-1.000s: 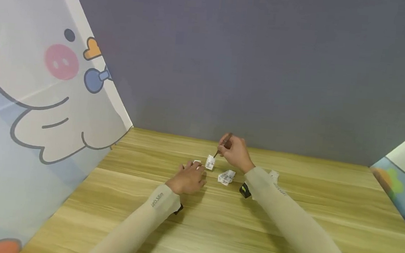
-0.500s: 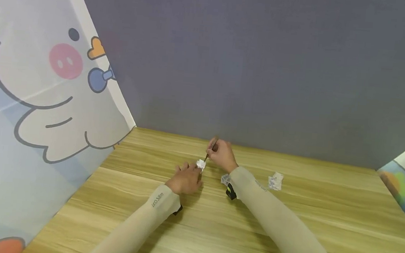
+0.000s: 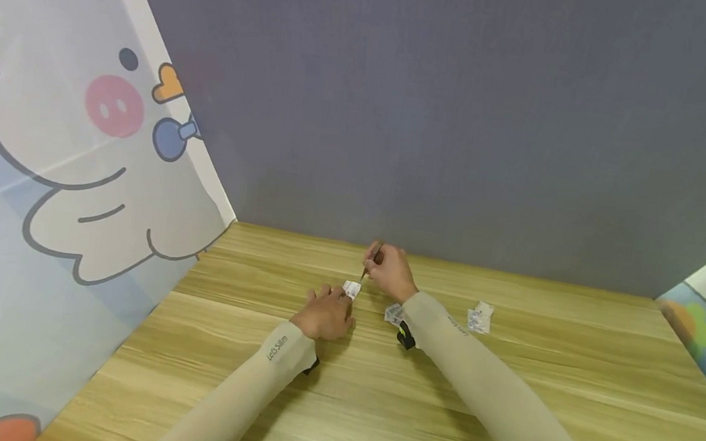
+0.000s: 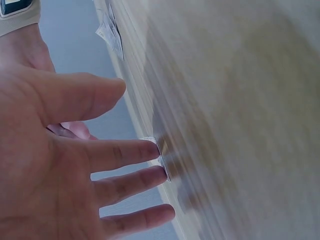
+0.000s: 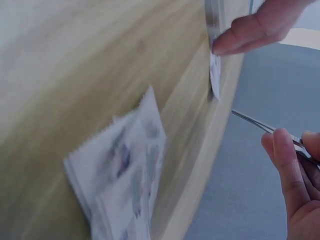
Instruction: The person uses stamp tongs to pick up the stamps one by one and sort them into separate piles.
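Observation:
My left hand [image 3: 326,315] lies spread over the wooden table, its straight fingertips touching a small white printed stamp [image 3: 352,288]. In the right wrist view that stamp [image 5: 215,75] lies under a fingertip. My right hand [image 3: 391,273] pinches slim metal tweezers [image 5: 255,122] between thumb and fingers. The tweezers' tips are beside the stamp's right edge, apart from it in the right wrist view. A loose pile of stamps [image 5: 125,175] with toothed edges lies below the right wrist, partly hidden by the sleeve in the head view.
Another small group of stamps [image 3: 480,317] lies farther right on the table [image 3: 337,401]. A grey panel [image 3: 438,116] rises along the table's back edge. A cartoon-printed sheet [image 3: 104,178] borders the left side.
My right hand carried a stamp left in the tweezers to the left fingertips, then drew the tips slightly away. The stamp now lies flat by the left fingers.

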